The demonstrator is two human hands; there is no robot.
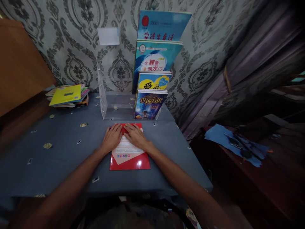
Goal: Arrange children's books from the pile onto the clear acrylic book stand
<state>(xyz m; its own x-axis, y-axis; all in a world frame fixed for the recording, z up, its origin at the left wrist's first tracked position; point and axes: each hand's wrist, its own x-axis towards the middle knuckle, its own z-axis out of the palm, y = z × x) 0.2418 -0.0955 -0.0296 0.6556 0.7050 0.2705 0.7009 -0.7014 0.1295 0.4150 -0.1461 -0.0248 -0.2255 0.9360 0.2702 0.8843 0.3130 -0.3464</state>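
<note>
A red book lies flat on the dark blue tablecloth in front of me. My left hand rests palm down on the book's upper left part, fingers stretched out. My right hand lies flat beside it on the upper right part, fingers also extended. Both hands touch the cover and neither grips anything. Just beyond the book stands a clear acrylic rack holding several upright books in stepped rows on its right side.
A stack of colourful books sits at the table's back left. Patterned wallpaper is behind the rack, with a white note stuck on it. A dark curtain hangs at the right above a low surface with blue cloth.
</note>
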